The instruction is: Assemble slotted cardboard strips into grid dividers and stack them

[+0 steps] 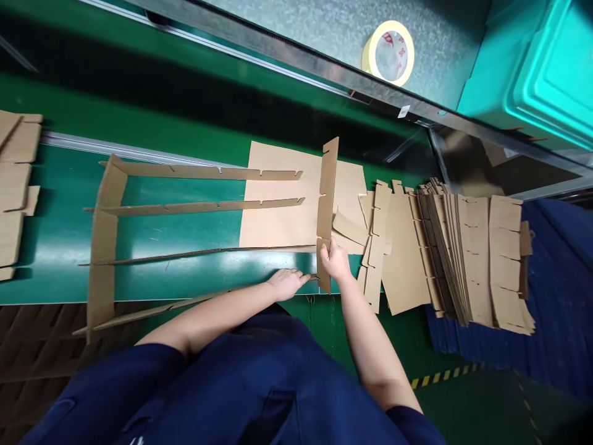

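My right hand grips the lower part of a slotted cardboard strip that stands across the bench. At the near bench edge my left hand is closed on the end of the nearest long cardboard strip, close to the crosswise strip. Several long strips run left from there, among them a middle one and a far one. Their left ends are slotted into another cross strip. The two far strips' right ends stand free, short of the strip in my right hand.
A flat cardboard sheet lies on the green bench. Stacked slotted cardboard sits at right, more cardboard at far left. Above, a metal shelf holds a tape roll and a teal bin.
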Demonstrator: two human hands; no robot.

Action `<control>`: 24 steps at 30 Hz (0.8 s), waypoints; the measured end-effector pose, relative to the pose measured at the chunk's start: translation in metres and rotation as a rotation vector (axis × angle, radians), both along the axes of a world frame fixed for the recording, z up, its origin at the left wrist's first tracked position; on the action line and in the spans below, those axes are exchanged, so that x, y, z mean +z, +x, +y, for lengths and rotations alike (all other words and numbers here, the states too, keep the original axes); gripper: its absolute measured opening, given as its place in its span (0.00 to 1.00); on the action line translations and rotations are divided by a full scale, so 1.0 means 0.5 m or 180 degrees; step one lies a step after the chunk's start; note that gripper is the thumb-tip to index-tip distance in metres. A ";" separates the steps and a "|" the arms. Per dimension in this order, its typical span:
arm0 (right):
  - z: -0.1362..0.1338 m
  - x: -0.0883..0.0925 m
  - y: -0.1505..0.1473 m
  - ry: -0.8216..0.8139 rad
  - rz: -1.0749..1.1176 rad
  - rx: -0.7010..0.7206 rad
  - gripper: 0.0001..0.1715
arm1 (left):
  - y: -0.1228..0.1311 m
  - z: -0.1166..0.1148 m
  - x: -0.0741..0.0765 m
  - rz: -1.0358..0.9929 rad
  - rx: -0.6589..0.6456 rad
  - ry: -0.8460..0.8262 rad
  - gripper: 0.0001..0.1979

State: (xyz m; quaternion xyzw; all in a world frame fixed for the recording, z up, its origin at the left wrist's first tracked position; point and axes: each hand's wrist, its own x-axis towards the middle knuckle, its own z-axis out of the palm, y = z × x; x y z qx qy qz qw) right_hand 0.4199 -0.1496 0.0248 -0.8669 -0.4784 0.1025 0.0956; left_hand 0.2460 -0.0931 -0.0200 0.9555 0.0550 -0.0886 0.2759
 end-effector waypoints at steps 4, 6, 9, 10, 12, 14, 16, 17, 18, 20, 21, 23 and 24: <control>0.011 -0.029 -0.019 0.0038 -0.0108 -0.0031 0.22 | -0.002 -0.001 0.005 -0.0007 0.0031 0.0018 0.26; 0.012 -0.038 -0.025 0.0115 -0.0120 -0.0062 0.24 | -0.002 -0.001 0.005 -0.0005 0.0023 0.0022 0.27; 0.009 -0.043 -0.026 0.0172 -0.0083 -0.0040 0.24 | -0.002 -0.002 0.001 -0.0029 0.0004 0.0052 0.26; 0.007 -0.043 -0.026 0.0178 -0.0082 -0.0044 0.24 | -0.001 -0.002 -0.001 -0.0040 0.0004 0.0067 0.26; 0.006 -0.042 -0.025 0.0206 -0.0112 -0.0092 0.23 | -0.001 -0.003 -0.003 -0.0062 0.0014 0.0088 0.25; 0.004 -0.041 -0.024 0.0278 -0.0182 -0.0140 0.23 | 0.001 -0.002 -0.003 -0.0063 0.0041 0.0100 0.25; 0.003 -0.043 -0.025 0.0344 -0.0240 -0.0122 0.23 | 0.002 0.000 -0.001 -0.0052 0.0043 0.0115 0.25; 0.003 -0.044 -0.025 0.0360 -0.0253 -0.0085 0.23 | 0.003 0.001 -0.001 -0.0053 0.0021 0.0124 0.25; 0.003 -0.045 -0.025 0.0362 -0.0249 -0.0038 0.23 | 0.003 0.002 0.000 -0.0061 -0.0003 0.0133 0.25; 0.005 -0.048 -0.023 0.0343 -0.0223 0.0017 0.23 | 0.004 0.004 -0.001 -0.0093 -0.0024 0.0121 0.24; 0.007 -0.048 -0.022 0.0334 -0.0210 0.0018 0.23 | 0.005 0.004 -0.003 -0.0108 -0.0008 0.0099 0.25; 0.013 -0.050 -0.020 0.0329 -0.0190 -0.0009 0.23 | 0.006 0.005 -0.005 -0.0113 0.0061 0.0032 0.26; 0.016 -0.050 -0.019 0.0336 -0.0186 -0.0019 0.23 | 0.007 0.006 -0.006 -0.0104 0.0086 -0.0008 0.27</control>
